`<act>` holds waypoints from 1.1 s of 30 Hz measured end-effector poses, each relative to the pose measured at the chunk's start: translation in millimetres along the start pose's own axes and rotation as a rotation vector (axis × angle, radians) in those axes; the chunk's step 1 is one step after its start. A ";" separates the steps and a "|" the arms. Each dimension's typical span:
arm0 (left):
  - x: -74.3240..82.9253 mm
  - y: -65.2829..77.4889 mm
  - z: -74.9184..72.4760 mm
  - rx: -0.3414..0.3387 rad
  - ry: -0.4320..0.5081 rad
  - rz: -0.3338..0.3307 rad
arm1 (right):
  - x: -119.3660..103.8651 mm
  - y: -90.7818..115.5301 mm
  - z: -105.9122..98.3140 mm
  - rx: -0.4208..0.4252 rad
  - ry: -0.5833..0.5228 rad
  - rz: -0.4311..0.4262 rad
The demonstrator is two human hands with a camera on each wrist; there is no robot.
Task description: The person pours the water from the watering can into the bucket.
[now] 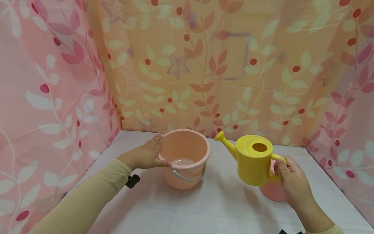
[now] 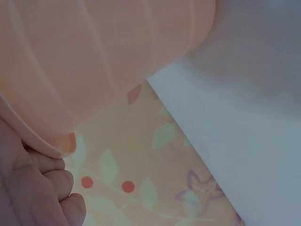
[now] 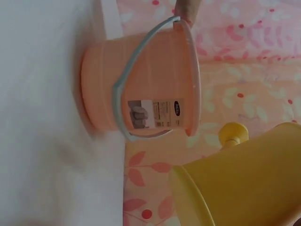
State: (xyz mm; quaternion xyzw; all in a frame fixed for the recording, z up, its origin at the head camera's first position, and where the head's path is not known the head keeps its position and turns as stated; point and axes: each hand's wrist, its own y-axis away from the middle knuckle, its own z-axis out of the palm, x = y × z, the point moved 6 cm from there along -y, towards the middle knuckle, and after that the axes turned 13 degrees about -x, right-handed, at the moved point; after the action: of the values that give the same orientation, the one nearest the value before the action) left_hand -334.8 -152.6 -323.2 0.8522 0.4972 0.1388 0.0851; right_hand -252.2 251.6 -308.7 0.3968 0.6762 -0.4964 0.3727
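A peach-pink bucket (image 1: pixel 182 180) stands upright on the white table, its pale blue-grey handle (image 1: pixel 187 178) hanging down the front. My left hand (image 1: pixel 146 152) rests against the left of its rim, fingers straight and thumb spread along the front edge. In the left wrist view the fingertips (image 2: pixel 61 183) show beside the rim. My right hand (image 1: pixel 293 183) grips the handle of a yellow watering can (image 1: pixel 253 169), which it holds up to the right of the bucket. The can's spout points left toward the bucket; in the right wrist view a label (image 3: pixel 157 114) shows on the bucket's side.
Behind the watering can and right hand, a pink object (image 1: pixel 273 191) on the table (image 1: pixel 204 211) is mostly hidden. Leaf-patterned cloth (image 1: pixel 204 65) hangs along the back and both sides of the table.
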 end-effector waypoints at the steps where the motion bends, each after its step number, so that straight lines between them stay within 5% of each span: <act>1: 0.5 0.2 -0.5 0.001 -0.002 0.003 | -3.0 -2.1 -0.5 -0.001 0.059 0.016; 7: 3.6 1.9 -2.9 0.000 -0.003 0.010 | -19.5 -14.2 0.8 -0.021 0.314 0.085; 33: 3.2 0.7 -2.4 0.009 -0.023 0.006 | -55.0 -64.0 30.3 -0.168 0.371 0.064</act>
State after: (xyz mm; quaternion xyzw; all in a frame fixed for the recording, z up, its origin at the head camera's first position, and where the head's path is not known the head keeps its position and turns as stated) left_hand -333.5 -150.2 -320.3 0.8555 0.4944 0.1270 0.0864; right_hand -284.5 200.8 -242.3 0.4702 0.7592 -0.3448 0.2891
